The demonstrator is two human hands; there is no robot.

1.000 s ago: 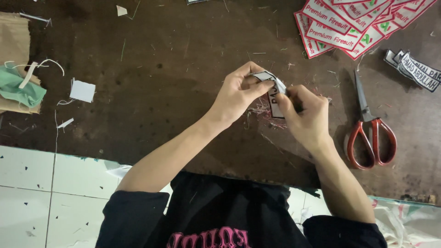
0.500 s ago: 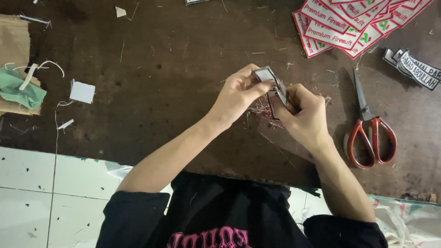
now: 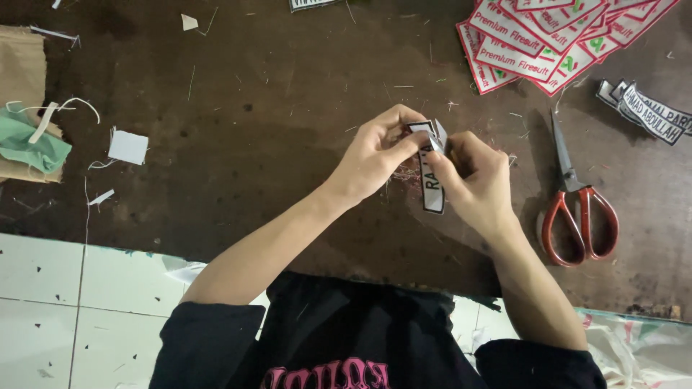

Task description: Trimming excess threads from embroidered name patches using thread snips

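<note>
Both my hands meet over the middle of a dark brown table (image 3: pixel 274 108). Between them is a narrow black-and-white name patch (image 3: pixel 432 189) that hangs down on end. My left hand (image 3: pixel 378 155) pinches its upper end with thumb and fingers. My right hand (image 3: pixel 476 180) grips the same end from the right, where a small white flap of backing is peeled up. Loose threads stick out under the patch.
Red-handled scissors (image 3: pixel 580 205) lie shut to the right of my right hand. A fan of red-and-white patches (image 3: pixel 548 36) lies at the top right, with black-and-white name patches (image 3: pixel 649 115) beside it. Green cloth, white scraps and brown paper sit at the left edge; white floor tiles lie below.
The patch has swung from a short folded piece between my fingertips to hanging full length downward. Both hands stay at the same spot.
</note>
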